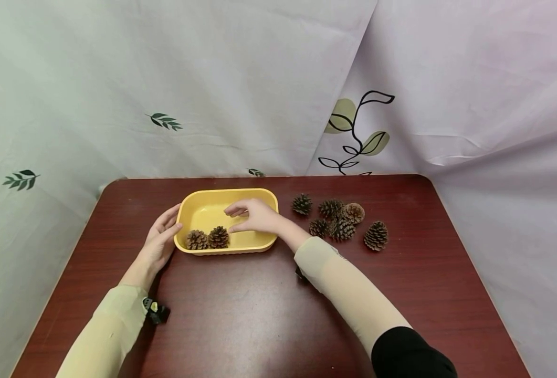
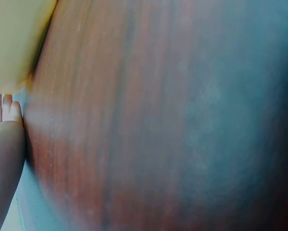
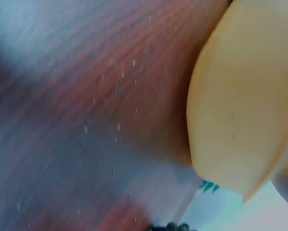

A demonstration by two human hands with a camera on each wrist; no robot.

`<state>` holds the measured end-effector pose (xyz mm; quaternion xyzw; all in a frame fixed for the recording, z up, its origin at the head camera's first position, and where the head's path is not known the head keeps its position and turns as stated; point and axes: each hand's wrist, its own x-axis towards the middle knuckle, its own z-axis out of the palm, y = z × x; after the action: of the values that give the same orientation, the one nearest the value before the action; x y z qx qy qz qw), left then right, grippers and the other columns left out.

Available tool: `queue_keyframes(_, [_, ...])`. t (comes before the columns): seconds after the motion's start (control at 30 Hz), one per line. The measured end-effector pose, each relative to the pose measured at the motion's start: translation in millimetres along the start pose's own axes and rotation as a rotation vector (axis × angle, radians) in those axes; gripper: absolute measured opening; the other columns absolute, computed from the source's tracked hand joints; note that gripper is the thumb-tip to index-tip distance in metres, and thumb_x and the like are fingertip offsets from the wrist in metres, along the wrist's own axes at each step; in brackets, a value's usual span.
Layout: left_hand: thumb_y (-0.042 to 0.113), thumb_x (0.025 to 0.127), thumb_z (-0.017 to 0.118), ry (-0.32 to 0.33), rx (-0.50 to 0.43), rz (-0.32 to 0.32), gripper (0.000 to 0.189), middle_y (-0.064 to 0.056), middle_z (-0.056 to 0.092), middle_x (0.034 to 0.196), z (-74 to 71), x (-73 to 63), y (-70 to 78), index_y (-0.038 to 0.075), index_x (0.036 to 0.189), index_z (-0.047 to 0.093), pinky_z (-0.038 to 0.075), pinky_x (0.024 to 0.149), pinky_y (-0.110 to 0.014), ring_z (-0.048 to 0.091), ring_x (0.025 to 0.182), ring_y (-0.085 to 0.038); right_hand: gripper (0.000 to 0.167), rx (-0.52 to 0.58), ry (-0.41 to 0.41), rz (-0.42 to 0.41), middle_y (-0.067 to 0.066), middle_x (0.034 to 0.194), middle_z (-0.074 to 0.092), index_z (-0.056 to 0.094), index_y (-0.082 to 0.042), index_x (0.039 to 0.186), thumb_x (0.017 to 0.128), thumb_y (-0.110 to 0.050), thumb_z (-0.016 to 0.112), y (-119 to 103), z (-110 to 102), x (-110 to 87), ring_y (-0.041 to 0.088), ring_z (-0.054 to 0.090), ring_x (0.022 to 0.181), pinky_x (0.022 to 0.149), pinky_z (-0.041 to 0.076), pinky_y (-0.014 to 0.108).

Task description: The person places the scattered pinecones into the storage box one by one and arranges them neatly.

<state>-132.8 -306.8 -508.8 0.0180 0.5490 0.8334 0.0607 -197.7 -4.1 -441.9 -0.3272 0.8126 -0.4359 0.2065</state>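
Sleeves (image 1: pixel 105 328) flank broad tabletop (image 1: pixel 240 304), left fingers (image 1: pixel 167 216) touching the yellow tray's edge (image 1: pixel 226 251).

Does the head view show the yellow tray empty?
No, at least two pine cones lie in the near-left part of the yellow tray.

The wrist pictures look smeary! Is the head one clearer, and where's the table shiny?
Head view: clearer, pine cones look crisper, pale shine on the table, near middle; left wrist: wood grain blurred, bluish haze, dark right edge; right wrist: bluish haze too, left of the yellow tray.
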Motion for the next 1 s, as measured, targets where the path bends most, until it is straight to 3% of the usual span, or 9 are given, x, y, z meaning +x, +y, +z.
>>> queue_keyframes(0.2, [-0.007, 0.108, 0.048, -0.004, -0.007, 0.005, 0.047, 0.010, 0.069, 0.137, -0.8, -0.7, 0.3, 0.021, 0.142, 0.061, 0.056, 0.099, -0.018, 0.066, 0.123, -0.003, 0.051, 0.024, 0.041, -0.016, 0.017, 0.139, 0.071, 0.066, 0.004, 0.139, 0.093, -0.010, 0.083, 3.7, -14.8, -9.4, 0.029, 0.066, 0.132, 0.114, 0.051, 0.026])
queue_keyframes(0.53, [-0.006, 0.108, 0.049, 0.000, 0.007, -0.001, 0.046, 0.012, 0.068, 0.138, -1.3, -1.2, 0.4, 0.020, 0.144, 0.059, 0.056, 0.099, -0.018, 0.066, 0.124, -0.002, 0.048, -0.009, 0.158, 0.015, 0.013, 0.139, 0.071, 0.069, -0.002, 0.137, 0.093, -0.014, 0.084, 15.7, -42.3, -29.2, 0.026, 0.069, 0.128, 0.111, 0.053, 0.030])
queue_keyframes(0.77, [-0.005, 0.108, 0.049, 0.001, 0.013, 0.000, 0.047, 0.012, 0.068, 0.138, -0.5, -0.6, 0.6, 0.017, 0.149, 0.056, 0.056, 0.099, -0.018, 0.066, 0.124, -0.003, 0.046, 0.032, 0.219, 0.018, 0.016, 0.137, 0.072, 0.069, 0.002, 0.135, 0.092, -0.010, 0.084, 24.3, -62.4, -42.8, 0.031, 0.069, 0.127, 0.112, 0.055, 0.040])
queue_keyframes(1.0, [-0.005, 0.108, 0.049, 0.003, 0.014, -0.004, 0.046, 0.012, 0.068, 0.136, 0.3, -0.4, 0.5, 0.019, 0.146, 0.057, 0.056, 0.098, -0.017, 0.066, 0.123, -0.002, 0.043, 0.052, 0.275, 0.036, 0.019, 0.133, 0.073, 0.071, 0.001, 0.132, 0.091, -0.006, 0.084, 34.2, -79.0, -53.4, 0.033, 0.070, 0.125, 0.110, 0.056, 0.041])
